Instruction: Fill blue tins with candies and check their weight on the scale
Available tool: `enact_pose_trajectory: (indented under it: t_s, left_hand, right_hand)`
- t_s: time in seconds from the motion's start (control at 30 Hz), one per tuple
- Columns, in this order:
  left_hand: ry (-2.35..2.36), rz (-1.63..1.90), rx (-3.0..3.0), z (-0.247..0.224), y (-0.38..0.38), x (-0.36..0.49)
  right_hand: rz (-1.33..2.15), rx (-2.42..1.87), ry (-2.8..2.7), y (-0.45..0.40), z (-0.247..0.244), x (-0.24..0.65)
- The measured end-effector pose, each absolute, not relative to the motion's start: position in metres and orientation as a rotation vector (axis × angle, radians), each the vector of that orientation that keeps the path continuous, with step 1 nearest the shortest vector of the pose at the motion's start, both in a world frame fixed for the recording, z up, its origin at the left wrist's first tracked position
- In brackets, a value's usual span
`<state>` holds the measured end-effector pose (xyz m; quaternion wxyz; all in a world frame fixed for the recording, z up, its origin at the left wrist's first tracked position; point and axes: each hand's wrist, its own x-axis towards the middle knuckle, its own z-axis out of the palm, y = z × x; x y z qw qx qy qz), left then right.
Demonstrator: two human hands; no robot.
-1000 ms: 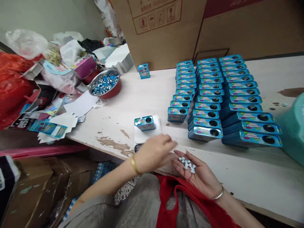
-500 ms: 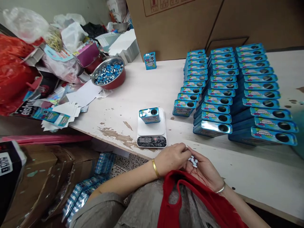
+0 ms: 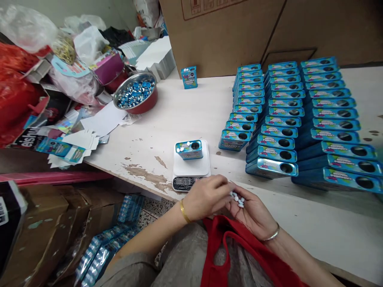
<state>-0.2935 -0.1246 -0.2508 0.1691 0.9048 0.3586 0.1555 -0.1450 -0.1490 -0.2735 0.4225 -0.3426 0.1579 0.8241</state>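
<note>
My right hand [image 3: 254, 211] is cupped palm up, with several small white candies [image 3: 238, 199] in it. Over its fingers, my left hand [image 3: 208, 197] has its fingers pressed together; whatever its fingertips hold is hidden. A blue tin [image 3: 191, 151] with a round opening stands on the white scale [image 3: 191, 169], and a few white candies lie on its top. The scale's display [image 3: 183, 181] is lit, its right part covered by my left hand. Farther back, another blue tin [image 3: 189, 78] has white candies on top.
Rows of blue tins [image 3: 277, 141] with round openings stand on the right. A metal bowl [image 3: 152, 97] of blue and silver caps sits at the back left, beside papers [image 3: 103, 121] and bags [image 3: 74, 85]. A large cardboard box [image 3: 221, 40] stands behind; wrapped tins [image 3: 103, 247] lie below the table.
My left hand has shifted left and up, now overlapping the scale's front edge. My right hand has moved slightly left. The view has shifted a little.
</note>
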Motion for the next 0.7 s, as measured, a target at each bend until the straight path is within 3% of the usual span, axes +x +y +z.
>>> enact_pose_trajectory:
  t_s: [0.17, 0.47, 0.7]
  left_hand:
    - [1.436, 0.902, 2.455, -0.218, -0.082, -0.351]
    - [1.234, 0.052, 2.690, -0.187, -0.032, -0.382]
    - [1.140, -0.050, 2.656, -0.181, -0.023, -0.381]
  right_hand:
    - [2.120, -0.893, 0.267, -0.131, -0.262, -0.153]
    - [2.230, -0.833, 0.150, -0.113, -0.260, -0.177]
    - [2.315, -0.752, 0.128, -0.102, -0.267, -0.192]
